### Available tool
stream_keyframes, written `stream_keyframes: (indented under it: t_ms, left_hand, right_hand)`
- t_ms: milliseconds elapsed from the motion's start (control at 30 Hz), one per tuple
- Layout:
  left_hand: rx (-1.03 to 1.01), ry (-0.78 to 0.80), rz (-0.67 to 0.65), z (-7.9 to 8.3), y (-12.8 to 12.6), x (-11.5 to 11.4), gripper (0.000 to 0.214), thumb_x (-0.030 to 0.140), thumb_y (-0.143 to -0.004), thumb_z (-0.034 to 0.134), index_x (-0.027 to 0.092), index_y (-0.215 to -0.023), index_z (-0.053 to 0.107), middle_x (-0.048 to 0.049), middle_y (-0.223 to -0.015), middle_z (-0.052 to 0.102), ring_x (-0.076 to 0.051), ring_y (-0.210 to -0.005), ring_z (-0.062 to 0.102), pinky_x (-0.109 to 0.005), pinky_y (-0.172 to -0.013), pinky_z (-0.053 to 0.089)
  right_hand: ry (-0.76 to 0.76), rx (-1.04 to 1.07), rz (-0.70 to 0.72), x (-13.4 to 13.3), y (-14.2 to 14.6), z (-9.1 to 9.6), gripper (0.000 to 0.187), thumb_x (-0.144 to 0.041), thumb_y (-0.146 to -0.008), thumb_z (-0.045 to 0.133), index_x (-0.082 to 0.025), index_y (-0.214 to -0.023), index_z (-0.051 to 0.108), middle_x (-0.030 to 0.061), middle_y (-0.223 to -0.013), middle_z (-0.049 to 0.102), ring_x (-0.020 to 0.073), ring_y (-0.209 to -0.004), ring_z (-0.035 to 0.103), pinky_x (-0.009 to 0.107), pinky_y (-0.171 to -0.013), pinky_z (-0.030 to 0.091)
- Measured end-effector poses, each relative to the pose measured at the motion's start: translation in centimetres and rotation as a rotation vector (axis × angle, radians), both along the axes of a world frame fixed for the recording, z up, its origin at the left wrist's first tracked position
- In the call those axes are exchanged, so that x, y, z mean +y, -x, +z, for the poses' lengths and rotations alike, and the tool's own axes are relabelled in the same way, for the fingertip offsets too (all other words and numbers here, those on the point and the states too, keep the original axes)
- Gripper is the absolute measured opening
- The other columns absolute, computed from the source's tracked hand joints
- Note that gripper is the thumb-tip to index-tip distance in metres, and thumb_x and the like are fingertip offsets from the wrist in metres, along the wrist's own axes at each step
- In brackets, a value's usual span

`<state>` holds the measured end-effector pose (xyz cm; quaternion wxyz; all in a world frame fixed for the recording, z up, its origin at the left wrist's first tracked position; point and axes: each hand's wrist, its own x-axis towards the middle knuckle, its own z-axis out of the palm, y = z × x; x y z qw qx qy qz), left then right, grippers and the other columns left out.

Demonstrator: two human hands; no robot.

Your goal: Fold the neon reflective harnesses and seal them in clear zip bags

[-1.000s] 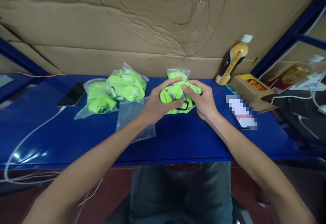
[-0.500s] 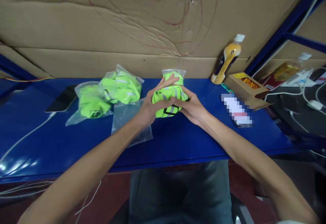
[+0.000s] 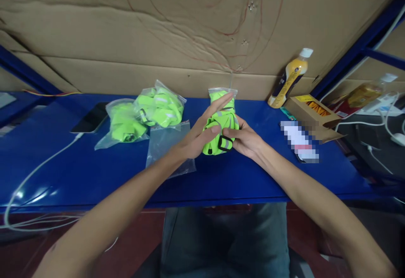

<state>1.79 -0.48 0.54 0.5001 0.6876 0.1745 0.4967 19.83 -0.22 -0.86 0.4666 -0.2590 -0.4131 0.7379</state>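
Observation:
Between my two hands is a rolled bundle of neon-green reflective strap point(image 3: 221, 130), with grey stripes and a black buckle facing me. My left hand point(image 3: 202, 136) presses its left side, thumb on top and fingers stretched along it. The right hand point(image 3: 247, 138) grips the other side, its thumb near the buckle. Just behind the bundle lies a clear zip bag point(image 3: 222, 89) with more green strap inside. Left of my hands, an empty clear zip bag point(image 3: 167, 143) lies flat, partly under my left forearm. Two filled bags, a nearer one point(image 3: 126, 122) and a farther one point(image 3: 163, 105), rest beyond it.
A phone point(image 3: 90, 117) with a white cable lies at the left on the blue table point(image 3: 126, 181). To the right are a yellow drink bottle point(image 3: 290, 77), an open cardboard box point(image 3: 313, 109) and a blurred-out flat item point(image 3: 300, 142). Cardboard point(image 3: 126, 37) forms the back wall.
The view has shifted slightly. The bundle has turned in my hands so its black buckle now shows more fully, and my left fingers are straighter along it.

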Motion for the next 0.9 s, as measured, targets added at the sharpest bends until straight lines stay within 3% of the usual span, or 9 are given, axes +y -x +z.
stream_keyframes:
  t_ms: [133, 233, 333, 467, 567, 633, 767, 900]
  left_hand:
    - [0.009, -0.085, 0.002, 0.4, -0.4, -0.1, 0.083, 0.083, -0.095, 0.070, 0.040, -0.166, 0.059, -0.0025, -0.182, 0.043, -0.039, -0.174, 0.028, -0.052, -0.141, 0.029]
    - [-0.044, -0.027, 0.040, 0.5, -0.3, -0.1, 0.088, 0.089, -0.091, 0.070, 0.038, -0.162, 0.063, -0.0055, -0.177, 0.050, -0.042, -0.169, 0.037, -0.052, -0.136, 0.037]
    - [-0.034, 0.043, 0.128, 0.4, 0.1, 0.2, 0.094, 0.090, -0.094, 0.065, 0.032, -0.167, 0.058, -0.0103, -0.167, 0.061, -0.042, -0.164, 0.045, -0.050, -0.133, 0.041]
    - [-0.021, 0.157, 0.287, 0.3, -0.2, 0.3, 0.075, 0.076, -0.094, 0.078, 0.025, -0.149, 0.070, -0.0105, -0.140, 0.076, -0.036, -0.138, 0.067, -0.042, -0.116, 0.052]
    - [-0.061, 0.286, 0.332, 0.1, -1.4, -0.3, 0.068, 0.057, -0.077, 0.102, 0.024, -0.130, 0.075, -0.0049, -0.117, 0.079, -0.026, -0.108, 0.074, -0.033, -0.094, 0.057]
    - [-0.122, 0.365, 0.311, 0.0, -2.0, -0.7, 0.070, 0.044, -0.066, 0.110, 0.024, -0.124, 0.076, -0.0019, -0.111, 0.078, -0.021, -0.099, 0.072, -0.030, -0.088, 0.057]
    - [-0.209, 0.478, 0.100, 0.4, -1.8, -1.0, 0.072, 0.040, -0.070, 0.108, 0.027, -0.135, 0.077, -0.0021, -0.113, 0.080, -0.021, -0.105, 0.075, -0.029, -0.091, 0.058]
    - [-0.188, 0.474, 0.005, 0.6, -0.6, -0.4, 0.067, 0.037, -0.082, 0.100, 0.030, -0.144, 0.076, -0.0046, -0.122, 0.083, -0.026, -0.121, 0.076, -0.033, -0.099, 0.059]
  right_hand:
    - [-0.001, 0.005, 0.013, -0.2, 0.1, -0.2, 0.074, -0.029, -0.054, 0.111, -0.029, -0.119, 0.075, -0.0018, -0.106, 0.081, 0.0230, -0.098, 0.080, 0.044, -0.102, 0.069]
    - [-0.004, 0.016, -0.012, -0.4, 0.4, 0.0, 0.073, -0.032, -0.055, 0.111, -0.030, -0.117, 0.073, -0.0016, -0.107, 0.080, 0.0243, -0.099, 0.080, 0.046, -0.104, 0.069]
    - [-0.070, -0.019, -0.108, -0.4, 0.4, 0.7, 0.068, -0.038, -0.061, 0.108, -0.032, -0.119, 0.072, -0.0008, -0.113, 0.080, 0.0255, -0.105, 0.079, 0.046, -0.105, 0.068]
    - [-0.144, -0.096, -0.317, 0.0, 0.0, 1.5, 0.065, -0.037, -0.061, 0.108, -0.031, -0.115, 0.072, -0.0017, -0.111, 0.078, 0.0218, -0.101, 0.075, 0.041, -0.100, 0.067]
    - [-0.228, -0.153, -0.477, 0.5, -0.2, 1.2, 0.061, -0.036, -0.059, 0.108, -0.030, -0.109, 0.073, -0.0040, -0.100, 0.075, 0.0177, -0.091, 0.070, 0.034, -0.091, 0.064]
    - [-0.301, -0.194, -0.537, 0.6, -0.1, 0.6, 0.058, -0.036, -0.061, 0.107, -0.029, -0.108, 0.074, -0.0047, -0.096, 0.073, 0.0165, -0.087, 0.067, 0.032, -0.086, 0.060]
    - [-0.301, -0.268, -0.445, 0.3, 0.0, 0.1, 0.060, -0.040, -0.063, 0.106, -0.028, -0.113, 0.075, -0.0023, -0.103, 0.076, 0.0184, -0.093, 0.068, 0.033, -0.089, 0.058]
    - [-0.198, -0.198, -0.244, -0.1, -0.4, 1.3, 0.061, -0.040, -0.062, 0.107, -0.029, -0.114, 0.077, -0.0001, -0.117, 0.079, 0.0232, -0.109, 0.073, 0.038, -0.098, 0.061]
